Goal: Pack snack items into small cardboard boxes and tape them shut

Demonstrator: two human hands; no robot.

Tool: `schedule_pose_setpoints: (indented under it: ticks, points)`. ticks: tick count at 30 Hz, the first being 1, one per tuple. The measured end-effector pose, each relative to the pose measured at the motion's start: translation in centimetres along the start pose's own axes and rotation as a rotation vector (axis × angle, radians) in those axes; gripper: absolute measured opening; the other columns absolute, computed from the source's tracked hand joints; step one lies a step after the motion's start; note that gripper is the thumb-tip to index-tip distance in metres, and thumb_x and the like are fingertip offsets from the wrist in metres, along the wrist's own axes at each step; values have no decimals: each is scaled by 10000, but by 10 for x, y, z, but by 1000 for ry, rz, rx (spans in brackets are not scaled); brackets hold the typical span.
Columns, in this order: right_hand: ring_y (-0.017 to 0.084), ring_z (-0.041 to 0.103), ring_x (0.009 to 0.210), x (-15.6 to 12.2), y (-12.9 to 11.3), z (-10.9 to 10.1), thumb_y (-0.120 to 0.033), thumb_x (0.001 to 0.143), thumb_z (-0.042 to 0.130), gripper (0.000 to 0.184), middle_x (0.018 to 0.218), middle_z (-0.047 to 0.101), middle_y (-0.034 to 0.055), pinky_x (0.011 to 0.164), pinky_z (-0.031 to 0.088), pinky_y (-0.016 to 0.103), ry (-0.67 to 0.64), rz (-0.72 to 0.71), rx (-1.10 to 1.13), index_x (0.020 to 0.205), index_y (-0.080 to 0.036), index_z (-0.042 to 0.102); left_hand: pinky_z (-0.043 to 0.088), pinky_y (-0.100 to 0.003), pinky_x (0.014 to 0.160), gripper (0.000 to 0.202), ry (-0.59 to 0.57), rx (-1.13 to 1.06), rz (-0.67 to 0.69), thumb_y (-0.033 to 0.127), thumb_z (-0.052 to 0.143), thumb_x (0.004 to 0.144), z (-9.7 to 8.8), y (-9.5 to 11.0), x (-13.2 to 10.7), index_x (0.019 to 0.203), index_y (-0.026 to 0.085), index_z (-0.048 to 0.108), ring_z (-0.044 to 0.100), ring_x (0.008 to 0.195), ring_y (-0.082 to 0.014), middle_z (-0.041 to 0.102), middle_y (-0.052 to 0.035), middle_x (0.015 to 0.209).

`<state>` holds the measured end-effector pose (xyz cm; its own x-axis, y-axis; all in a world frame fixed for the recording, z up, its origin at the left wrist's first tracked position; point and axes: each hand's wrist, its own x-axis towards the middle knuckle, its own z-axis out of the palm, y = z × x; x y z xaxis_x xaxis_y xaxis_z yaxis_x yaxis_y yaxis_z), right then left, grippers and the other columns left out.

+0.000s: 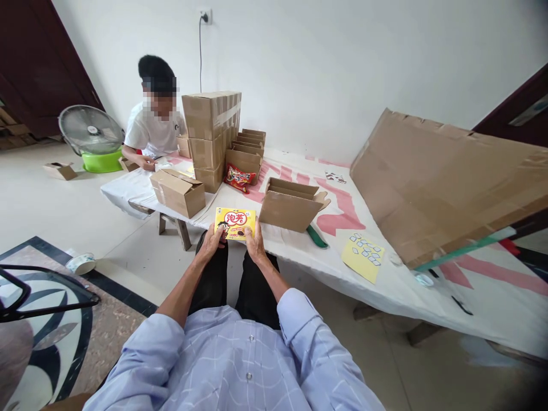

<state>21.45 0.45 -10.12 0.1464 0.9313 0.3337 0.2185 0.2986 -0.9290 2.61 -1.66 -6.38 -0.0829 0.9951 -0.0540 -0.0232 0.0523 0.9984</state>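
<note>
A yellow snack box with red lettering is held in front of me, above my knees. My left hand grips its lower left edge with closed fingers. Its lower right corner is gripped by my right hand. Just beyond it, an open empty cardboard carton stands on the low white-covered table. A red snack packet lies further back beside a stack of taped cartons.
Another open carton sits at the table's left end. A large flat cardboard sheet leans at the right. A yellow sticker sheet and a green tool lie on the table. A seated person works at the far end, by a fan.
</note>
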Motion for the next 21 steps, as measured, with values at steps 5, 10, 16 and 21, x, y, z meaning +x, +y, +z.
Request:
schedule_pose_setpoints:
  ticks: [5,10,16,21]
  points:
    - [339,491,1589,7,-11,-3,-682,1062,519,845,1680,558,171,1319,439,561,-8,-101,21,1739,-194,382,582,-256,567,607,-9,-11,40,694,728,938,1,14,5,1269,193,640,704,749,-186,719,-59,955]
    - [331,490,1599,24,-46,-8,-649,1098,499,806,1675,560,169,1323,447,551,-2,-277,26,1753,-200,361,595,-245,596,653,-36,-58,207,725,728,912,-1,47,14,1302,206,655,700,859,-199,706,-56,988]
    - [324,491,1596,41,-83,-15,-614,1116,483,785,1695,524,147,1342,423,588,34,-428,36,1786,-262,275,599,-247,590,740,-75,-88,381,774,733,884,-3,83,16,1342,203,626,694,872,-198,697,-55,990]
    - [325,520,1570,40,-102,-22,-553,1129,474,784,1696,503,148,1333,443,604,56,-499,23,1806,-280,189,633,-282,677,725,-90,-92,426,713,762,910,-2,100,4,1416,220,599,729,929,-207,738,-74,1117]
